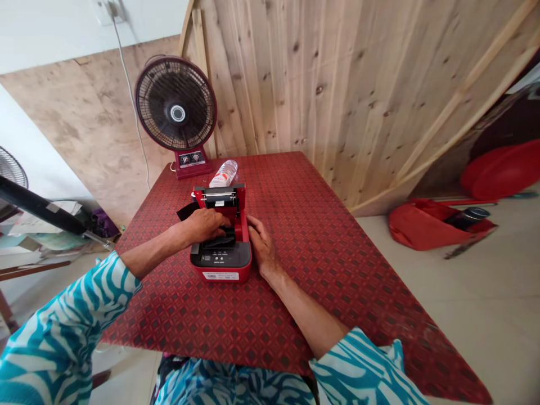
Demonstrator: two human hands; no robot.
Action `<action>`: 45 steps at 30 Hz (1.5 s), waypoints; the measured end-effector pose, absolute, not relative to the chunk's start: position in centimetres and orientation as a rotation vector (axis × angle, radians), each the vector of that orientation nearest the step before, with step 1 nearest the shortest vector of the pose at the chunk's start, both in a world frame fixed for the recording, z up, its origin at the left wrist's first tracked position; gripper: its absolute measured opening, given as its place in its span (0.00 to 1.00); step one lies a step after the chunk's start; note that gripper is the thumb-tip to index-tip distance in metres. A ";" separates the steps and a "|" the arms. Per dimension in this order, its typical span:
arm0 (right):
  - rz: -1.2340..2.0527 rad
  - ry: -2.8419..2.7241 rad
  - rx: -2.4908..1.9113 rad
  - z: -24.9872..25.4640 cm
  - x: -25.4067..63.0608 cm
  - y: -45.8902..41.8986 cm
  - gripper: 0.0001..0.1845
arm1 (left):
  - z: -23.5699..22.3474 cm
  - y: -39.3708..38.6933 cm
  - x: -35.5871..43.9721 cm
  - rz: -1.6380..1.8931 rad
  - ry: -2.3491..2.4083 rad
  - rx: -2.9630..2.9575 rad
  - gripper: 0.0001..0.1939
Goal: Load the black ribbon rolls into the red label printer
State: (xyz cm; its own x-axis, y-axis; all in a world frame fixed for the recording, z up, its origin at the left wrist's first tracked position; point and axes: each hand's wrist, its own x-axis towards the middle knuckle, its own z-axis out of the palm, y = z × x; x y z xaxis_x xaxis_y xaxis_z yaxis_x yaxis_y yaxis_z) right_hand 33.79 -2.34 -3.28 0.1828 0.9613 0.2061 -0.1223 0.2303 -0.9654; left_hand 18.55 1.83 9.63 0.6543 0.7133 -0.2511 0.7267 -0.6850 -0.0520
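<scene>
A red and black label printer (220, 254) stands on the table with its lid (219, 194) raised, baring the inside. My left hand (207, 224) comes in over the printer's left wall. Its fingers are bent down into the open compartment, and whatever the fingertips hold or press on is hidden. Against the right wall of the printer lies my right hand (262, 247), palm inward with the fingers stretched out along the side. A black flap-like piece (188, 211) sticks out to the left of the printer, behind my left wrist.
The table (320, 270) has a red patterned cover. Behind the printer lie a clear plastic bottle (225, 172) and a dark red fan (177, 114). A wooden wall (295, 79) rises at the back. On the floor to the right is a red bag (415, 225).
</scene>
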 end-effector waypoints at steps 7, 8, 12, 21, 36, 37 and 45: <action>1.022 -1.077 -1.001 -3.9 34.0 -1.8 0.20 | 9.2 -0.9 14.8 0.363 1.051 2.509 0.17; 1.030 -1.073 -1.006 -3.8 34.0 -1.8 0.20 | 8.8 -1.7 14.1 0.436 1.047 2.451 0.18; 1.024 -1.053 -1.038 -3.4 34.0 -1.9 0.20 | 6.4 -4.3 12.5 0.703 0.917 2.483 0.17; 0.951 -1.093 -0.999 0.1 34.7 2.6 0.29 | 3.9 -5.0 13.2 0.955 0.769 2.540 0.15; 0.734 -1.298 -1.054 -0.5 34.9 -3.7 0.11 | 2.8 -5.4 12.8 1.334 0.975 2.594 0.16; 0.732 -1.291 -1.057 -0.6 34.9 -3.7 0.10 | 2.7 -5.3 12.7 1.322 1.024 2.525 0.19; 0.813 -1.235 -1.045 -0.6 34.6 -3.4 0.13 | 2.3 -4.7 11.1 1.216 1.075 2.559 0.20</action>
State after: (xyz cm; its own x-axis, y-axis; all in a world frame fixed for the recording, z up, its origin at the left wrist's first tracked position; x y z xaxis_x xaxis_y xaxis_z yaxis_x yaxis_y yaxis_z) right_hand 34.64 -3.44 -0.62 0.1742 0.9235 0.3417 0.0510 0.3381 -0.9397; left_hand 11.15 -4.66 2.25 0.4280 0.6419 0.6363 0.5526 -0.7429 0.3778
